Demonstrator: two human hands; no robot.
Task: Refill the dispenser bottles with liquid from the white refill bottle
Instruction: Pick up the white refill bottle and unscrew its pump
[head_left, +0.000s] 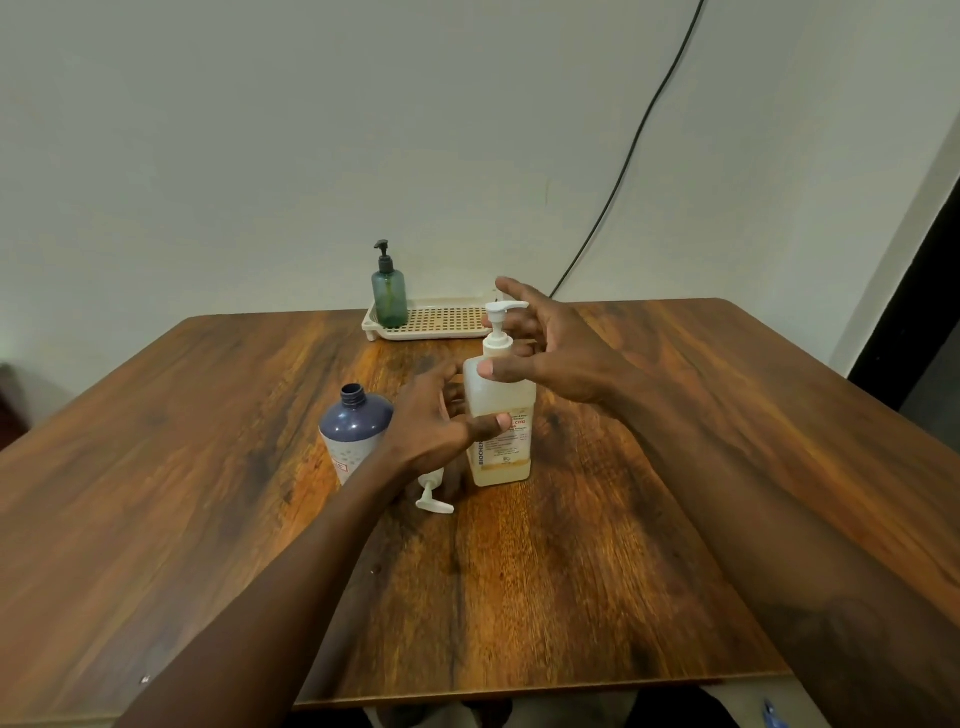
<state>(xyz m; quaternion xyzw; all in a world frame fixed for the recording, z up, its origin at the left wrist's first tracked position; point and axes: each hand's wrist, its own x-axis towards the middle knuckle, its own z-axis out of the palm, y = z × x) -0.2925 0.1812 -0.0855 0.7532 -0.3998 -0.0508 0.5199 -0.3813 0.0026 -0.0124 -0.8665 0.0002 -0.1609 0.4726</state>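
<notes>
White pump bottle (503, 457), label "BIOCHE…", "CHG" | left hand (431, 422) fingers clamped on it | right hand (566, 358) fingers apart

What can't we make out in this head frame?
Head view only:
1. Upper part of the loose pump: hidden under the left hand.
2. Fine print on the white bottle: too small and blurred, and the left thumb covers part of it.
3. Right side of the purple bottle: behind the left wrist.
4. Right end of the tray: behind the right hand.
</notes>
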